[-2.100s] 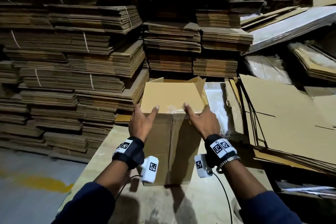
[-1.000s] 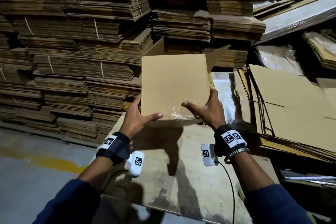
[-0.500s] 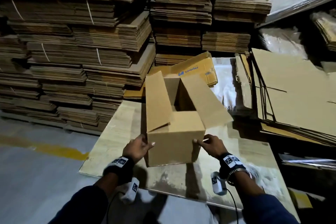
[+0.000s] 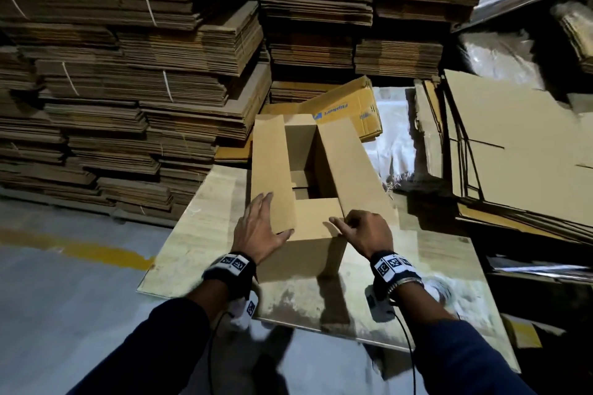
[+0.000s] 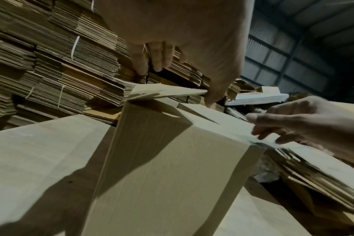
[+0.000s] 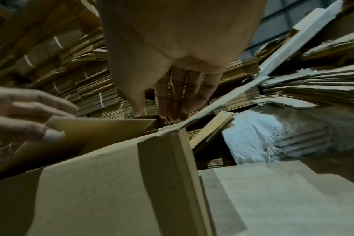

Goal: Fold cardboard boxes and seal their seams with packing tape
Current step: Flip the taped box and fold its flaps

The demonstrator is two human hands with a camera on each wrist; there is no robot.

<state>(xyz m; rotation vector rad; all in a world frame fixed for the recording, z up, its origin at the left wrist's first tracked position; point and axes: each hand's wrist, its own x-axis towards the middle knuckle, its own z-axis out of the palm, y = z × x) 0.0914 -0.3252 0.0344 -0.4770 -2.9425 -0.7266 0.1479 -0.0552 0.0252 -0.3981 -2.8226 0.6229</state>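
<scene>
A brown cardboard box [image 4: 298, 260] stands upright on the pale board [image 4: 417, 282]. Its near short flap [image 4: 316, 218] lies folded down over the opening. The far part of the opening still shows the inside. My left hand [image 4: 269, 218] lies with straight, spread fingers on the left long flap [image 4: 272, 163], which leans inward; the thumb sits at the flap's near corner. My right hand [image 4: 346, 223] rests at the near corner of the right long flap [image 4: 349, 167], its index finger reaching onto the near flap. No tape is in view.
Tall stacks of flattened cartons [image 4: 128, 74] wall off the left and back. A yellow printed carton [image 4: 346, 106] and white plastic sheeting [image 4: 391, 125] lie behind the box. Loose flat sheets [image 4: 513, 154] pile up on the right. Grey floor with a yellow line [image 4: 96, 250] lies to the left.
The box was lifted, turned over and set down with its flaps up. Since half a second ago the near flap has gone flat and both hands have moved up onto the long flaps.
</scene>
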